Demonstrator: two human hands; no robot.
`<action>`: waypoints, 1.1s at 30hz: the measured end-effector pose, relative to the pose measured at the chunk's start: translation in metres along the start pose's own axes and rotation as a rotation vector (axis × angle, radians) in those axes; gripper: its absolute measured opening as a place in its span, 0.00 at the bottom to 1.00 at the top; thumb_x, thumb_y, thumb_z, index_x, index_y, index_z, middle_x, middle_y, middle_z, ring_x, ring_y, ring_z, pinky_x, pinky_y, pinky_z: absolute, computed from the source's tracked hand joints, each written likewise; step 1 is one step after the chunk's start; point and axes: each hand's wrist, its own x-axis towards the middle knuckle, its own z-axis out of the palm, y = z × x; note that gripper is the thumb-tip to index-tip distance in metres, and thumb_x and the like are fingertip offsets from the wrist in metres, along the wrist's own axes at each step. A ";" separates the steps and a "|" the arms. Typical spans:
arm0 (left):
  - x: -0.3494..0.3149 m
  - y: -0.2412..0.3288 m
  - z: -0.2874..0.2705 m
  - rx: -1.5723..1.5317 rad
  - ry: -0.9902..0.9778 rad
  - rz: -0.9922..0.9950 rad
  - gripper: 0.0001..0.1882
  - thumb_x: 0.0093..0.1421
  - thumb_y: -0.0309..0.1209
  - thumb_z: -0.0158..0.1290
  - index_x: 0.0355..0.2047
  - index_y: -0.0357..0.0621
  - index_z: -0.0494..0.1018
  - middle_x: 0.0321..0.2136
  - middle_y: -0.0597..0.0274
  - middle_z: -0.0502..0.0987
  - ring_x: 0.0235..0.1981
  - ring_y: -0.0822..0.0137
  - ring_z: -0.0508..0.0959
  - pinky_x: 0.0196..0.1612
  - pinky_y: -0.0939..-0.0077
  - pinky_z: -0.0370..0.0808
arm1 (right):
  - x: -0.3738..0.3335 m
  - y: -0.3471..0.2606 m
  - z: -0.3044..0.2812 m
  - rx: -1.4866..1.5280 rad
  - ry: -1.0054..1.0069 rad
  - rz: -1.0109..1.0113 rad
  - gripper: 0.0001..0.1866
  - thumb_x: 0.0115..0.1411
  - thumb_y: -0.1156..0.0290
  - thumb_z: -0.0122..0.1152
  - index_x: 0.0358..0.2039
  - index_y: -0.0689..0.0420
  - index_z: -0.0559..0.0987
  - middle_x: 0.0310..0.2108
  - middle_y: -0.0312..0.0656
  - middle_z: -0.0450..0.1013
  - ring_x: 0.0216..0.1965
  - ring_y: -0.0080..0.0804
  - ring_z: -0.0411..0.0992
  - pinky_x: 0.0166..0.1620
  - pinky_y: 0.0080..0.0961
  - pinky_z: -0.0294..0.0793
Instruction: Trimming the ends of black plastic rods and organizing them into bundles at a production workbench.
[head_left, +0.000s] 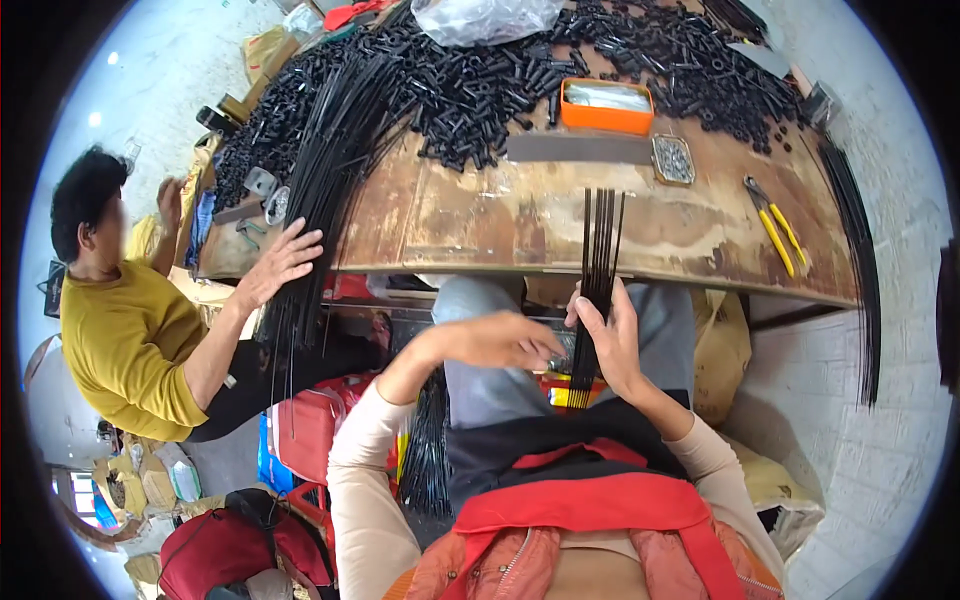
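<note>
My right hand (618,340) is closed around a bundle of thin black rods (600,245), held upright over my lap just in front of the table's near edge. The rods fan out slightly at the top, and their lower ends reach down toward my dark apron. To the left of the bundle is my left hand (500,340), with its fingers stretched toward the rods and nothing visible in it. A small gap seems to separate its fingertips from the rods.
On the wooden table (480,220) lie heaped black tubular pieces (480,95), a large sheaf of black rods (345,130), an orange box (605,122), a small tin of metal bits (673,160), and yellow-handled pliers (775,230). A co-worker's hand (285,262) touches the sheaf. More rods (858,250) overhang the right edge.
</note>
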 end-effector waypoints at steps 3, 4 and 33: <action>0.008 0.024 -0.061 -0.046 0.357 0.212 0.11 0.63 0.32 0.54 0.41 0.40 0.79 0.34 0.60 0.82 0.37 0.74 0.79 0.42 0.77 0.76 | 0.006 -0.001 0.000 0.075 -0.008 0.178 0.06 0.66 0.72 0.52 0.36 0.59 0.67 0.22 0.32 0.63 0.22 0.16 0.62 0.27 0.17 0.63; 0.019 0.025 -0.085 0.135 0.592 0.149 0.10 0.64 0.31 0.51 0.39 0.40 0.79 0.30 0.62 0.82 0.31 0.76 0.79 0.36 0.79 0.76 | 0.007 0.005 0.002 0.072 0.005 0.138 0.05 0.65 0.75 0.53 0.34 0.58 0.66 0.19 0.30 0.61 0.18 0.14 0.58 0.22 0.16 0.59; 0.037 -0.044 -0.180 0.899 1.076 0.076 0.12 0.51 0.28 0.62 0.37 0.42 0.78 0.30 0.54 0.74 0.35 0.56 0.75 0.40 0.67 0.70 | 0.020 0.019 -0.006 0.178 0.001 0.192 0.08 0.64 0.70 0.58 0.35 0.58 0.69 0.21 0.27 0.63 0.20 0.12 0.59 0.22 0.14 0.58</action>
